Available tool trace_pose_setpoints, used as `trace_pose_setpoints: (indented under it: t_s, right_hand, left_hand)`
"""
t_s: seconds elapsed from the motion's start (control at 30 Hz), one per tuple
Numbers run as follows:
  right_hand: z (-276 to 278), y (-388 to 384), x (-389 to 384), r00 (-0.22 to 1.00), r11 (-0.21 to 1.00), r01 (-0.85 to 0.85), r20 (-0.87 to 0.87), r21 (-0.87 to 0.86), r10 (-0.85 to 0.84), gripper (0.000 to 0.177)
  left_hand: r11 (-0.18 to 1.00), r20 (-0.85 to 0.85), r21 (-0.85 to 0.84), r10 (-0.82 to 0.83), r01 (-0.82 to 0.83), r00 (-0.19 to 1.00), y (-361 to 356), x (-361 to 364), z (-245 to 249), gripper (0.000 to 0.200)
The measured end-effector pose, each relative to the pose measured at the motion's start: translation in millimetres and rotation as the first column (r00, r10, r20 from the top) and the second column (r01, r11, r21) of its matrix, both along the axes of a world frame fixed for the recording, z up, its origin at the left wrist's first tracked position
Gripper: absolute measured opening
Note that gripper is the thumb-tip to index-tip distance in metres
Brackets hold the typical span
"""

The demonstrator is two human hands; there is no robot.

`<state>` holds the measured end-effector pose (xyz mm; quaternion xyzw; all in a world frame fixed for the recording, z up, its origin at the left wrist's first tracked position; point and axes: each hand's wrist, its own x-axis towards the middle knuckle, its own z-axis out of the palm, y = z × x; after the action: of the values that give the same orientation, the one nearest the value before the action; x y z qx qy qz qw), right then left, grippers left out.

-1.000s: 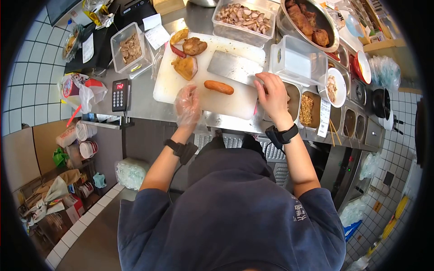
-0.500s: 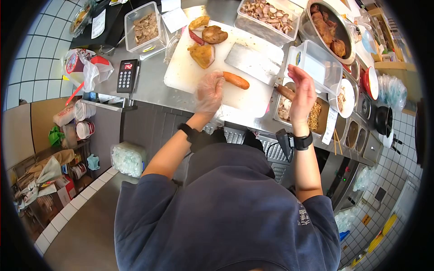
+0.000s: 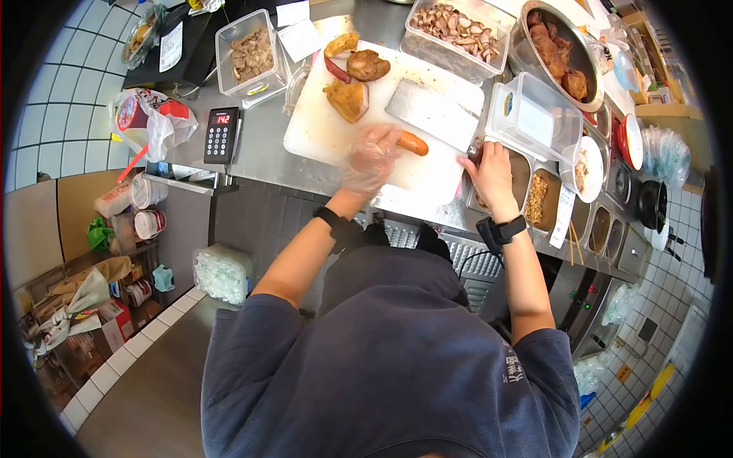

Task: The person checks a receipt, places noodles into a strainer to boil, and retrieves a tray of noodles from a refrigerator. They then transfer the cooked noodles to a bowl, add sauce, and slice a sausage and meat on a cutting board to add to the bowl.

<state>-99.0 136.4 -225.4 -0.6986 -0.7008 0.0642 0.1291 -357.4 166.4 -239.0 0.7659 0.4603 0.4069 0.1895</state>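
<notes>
My left hand, in a clear plastic glove, has its fingers closed on the near end of an orange-brown sausage. The sausage lies on the white cutting board. Bare of any glove, my right hand is around the handle of a wide-bladed cleaver, covering most of the handle. The cleaver's blade rests flat on the board. Farther back on the board are a browned round piece of food, a yellowish cut piece of meat, and a dark red strip.
A tub of sliced meat and a tub of chopped pieces stand behind the board. On the right are a clear container, a metal bowl of cooked meat and a tray of peanuts. A keypad timer sits left.
My right hand has come down from open above the cleaver handle onto it. My left hand has shifted slightly right along with the sausage, covering more of it.
</notes>
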Motion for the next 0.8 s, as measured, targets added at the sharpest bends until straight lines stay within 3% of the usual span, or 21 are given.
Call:
trace_pose_setpoints:
  t_s: [0.07, 0.17, 0.33, 0.4, 0.43, 0.6, 0.73, 0.8]
  right_hand:
    - [-3, -2, -1, 0.993, 0.986, 0.081, 0.092, -0.148, -0.068, 0.044]
    - [-1, -7, 1, 0.999, 0.993, 0.011, 0.031, -0.119, -0.008, 0.038]
    - [49, -20, -19, 0.987, 0.983, 0.033, -0.152, -0.179, -0.06, 0.032]
    - [58, -27, -26, 0.883, 0.956, 0.112, -0.414, -0.271, -0.22, 0.034]
    - [57, -31, -27, 0.852, 0.943, 0.1, -0.462, -0.318, -0.246, 0.035]
    - [85, -34, -24, 0.841, 0.877, 0.063, -0.448, -0.475, -0.304, 0.032]
    - [103, -41, -28, 0.851, 0.879, 0.008, -0.459, -0.476, -0.256, 0.031]
    - [101, -46, -29, 0.913, 0.882, -0.034, -0.375, -0.469, -0.164, 0.03]
  left_hand:
    - [0.998, -0.214, 0.044, -0.032, 0.043, 0.976, 4, 3, 13, 0.024]
    - [0.993, -0.317, 0.094, -0.039, 0.072, 0.948, 7, 5, 8, 0.024]
    - [0.98, -0.318, 0.167, -0.052, 0.11, 0.947, 19, 12, -1, 0.023]
    - [0.977, -0.345, 0.179, -0.051, 0.119, 0.937, 21, 15, -2, 0.024]
    - [0.983, -0.32, 0.158, -0.039, 0.093, 0.946, 17, 14, -4, 0.025]
    - [0.994, -0.179, 0.104, -0.024, 0.044, 0.983, -2, 15, -14, 0.029]
    - [0.995, -0.121, 0.096, 0.021, -0.01, 0.992, -2, 15, -15, 0.029]
    - [0.995, -0.132, 0.1, 0.041, -0.028, 0.99, -1, 14, -20, 0.028]
